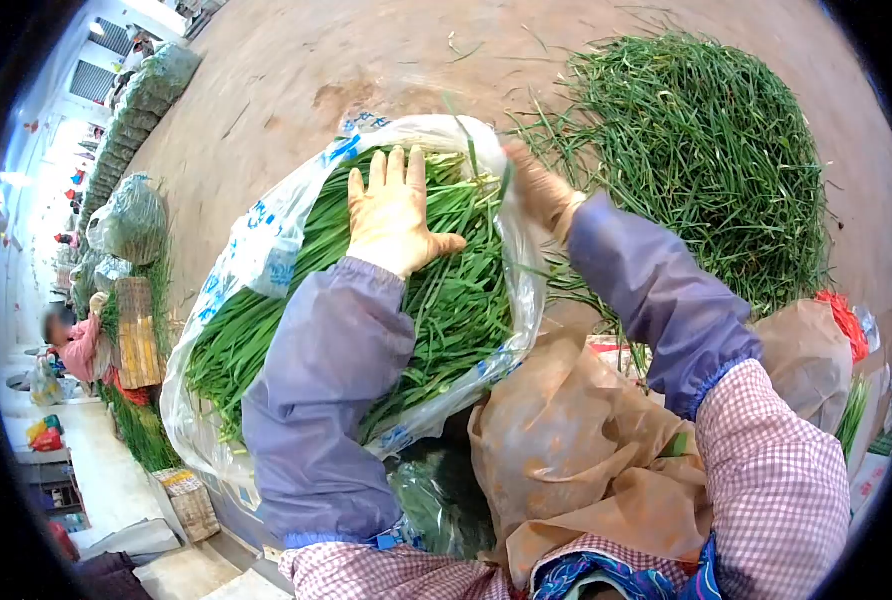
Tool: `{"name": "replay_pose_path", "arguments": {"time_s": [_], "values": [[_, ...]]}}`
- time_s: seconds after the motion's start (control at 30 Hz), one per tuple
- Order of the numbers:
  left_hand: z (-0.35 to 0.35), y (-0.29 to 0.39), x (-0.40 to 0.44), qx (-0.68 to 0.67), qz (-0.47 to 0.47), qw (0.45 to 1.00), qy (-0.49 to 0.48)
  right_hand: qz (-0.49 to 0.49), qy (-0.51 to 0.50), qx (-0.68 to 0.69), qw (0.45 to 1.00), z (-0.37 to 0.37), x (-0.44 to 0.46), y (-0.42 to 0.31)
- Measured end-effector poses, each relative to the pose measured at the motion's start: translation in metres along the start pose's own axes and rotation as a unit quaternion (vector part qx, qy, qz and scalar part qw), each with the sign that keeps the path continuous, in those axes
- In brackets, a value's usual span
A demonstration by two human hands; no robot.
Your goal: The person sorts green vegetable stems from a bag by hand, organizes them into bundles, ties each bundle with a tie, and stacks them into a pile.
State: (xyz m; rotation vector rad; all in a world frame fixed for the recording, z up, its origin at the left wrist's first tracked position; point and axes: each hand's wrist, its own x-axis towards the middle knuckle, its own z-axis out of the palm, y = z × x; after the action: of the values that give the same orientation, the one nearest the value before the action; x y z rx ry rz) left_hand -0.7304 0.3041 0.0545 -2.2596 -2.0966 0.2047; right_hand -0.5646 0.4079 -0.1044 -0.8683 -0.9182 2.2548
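Note:
My left hand (394, 212), in a pale glove, lies flat with fingers spread on long green leaves (351, 275) that look like garlic chives. They fill a large clear plastic bag (191, 385) with blue print, its mouth wide open around them. At the bag's right rim is my right hand (543, 190), gloved and smeared by motion. Its fingers are too blurred to show whether they grip the plastic. Purple sleeve covers reach up both forearms.
A big heap of loose green leaves (701, 165) lies on the floor to the right. A brown apron (576, 440) covers my lap. Filled bags (131, 220) line the left side, where another person (81, 345) sits near a yellow-banded crate (137, 335).

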Motion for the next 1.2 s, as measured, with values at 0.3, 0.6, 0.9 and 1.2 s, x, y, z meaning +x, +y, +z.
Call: {"name": "replay_pose_path", "arguments": {"time_s": [0.3, 0.6, 0.9, 1.2], "values": [[0.014, -0.020, 0.034, 0.046, -0.084, 0.989, -0.115, -0.074, 0.014, -0.041, 0.996, 0.000, -0.005, 0.013], [0.036, -0.008, 0.004, 0.011, -0.021, 1.000, -0.014, -0.083, 0.166, 0.028, 0.982, -0.023, 0.012, 0.018], [0.013, -0.019, 0.036, 0.037, -0.033, 0.995, -0.087, -0.111, 0.099, -0.156, 0.977, -0.007, 0.008, 0.017], [0.009, -0.018, 0.047, 0.061, -0.031, 0.985, -0.157, -0.044, 0.188, -0.083, 0.978, -0.006, 0.068, -0.003]]}}
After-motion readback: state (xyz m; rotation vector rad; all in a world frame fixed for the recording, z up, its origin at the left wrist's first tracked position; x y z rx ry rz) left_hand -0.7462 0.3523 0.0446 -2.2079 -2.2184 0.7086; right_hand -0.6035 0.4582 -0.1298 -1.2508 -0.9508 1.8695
